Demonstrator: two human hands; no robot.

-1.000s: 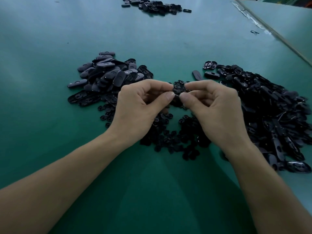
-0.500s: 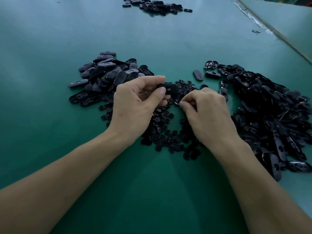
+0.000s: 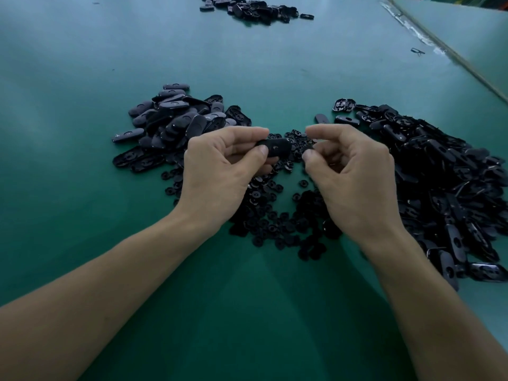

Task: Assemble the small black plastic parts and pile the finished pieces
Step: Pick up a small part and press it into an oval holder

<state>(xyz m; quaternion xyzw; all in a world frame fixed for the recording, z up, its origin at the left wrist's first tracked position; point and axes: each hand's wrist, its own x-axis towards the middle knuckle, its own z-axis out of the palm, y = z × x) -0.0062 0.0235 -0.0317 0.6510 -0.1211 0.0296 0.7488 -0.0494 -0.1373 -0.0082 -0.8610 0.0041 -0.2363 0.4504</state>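
Black parts (image 3: 439, 174) heaped on a green tabletop (image 3: 82, 202).
Left grip (image 3: 217, 171) pinches an oval cover (image 3: 275, 147); right grip (image 3: 354, 177) curls just beside it, above small round pieces (image 3: 275, 224).

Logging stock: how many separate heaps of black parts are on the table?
4: left heap, middle heap of small round parts, right heap, far heap at the top edge. The middle one is partly covered.

A green table (image 3: 82, 138) lies under the fingers (image 3: 330, 132); far beyond them to the right run a pale seam (image 3: 412, 27) and a small dark clip (image 3: 417, 51).
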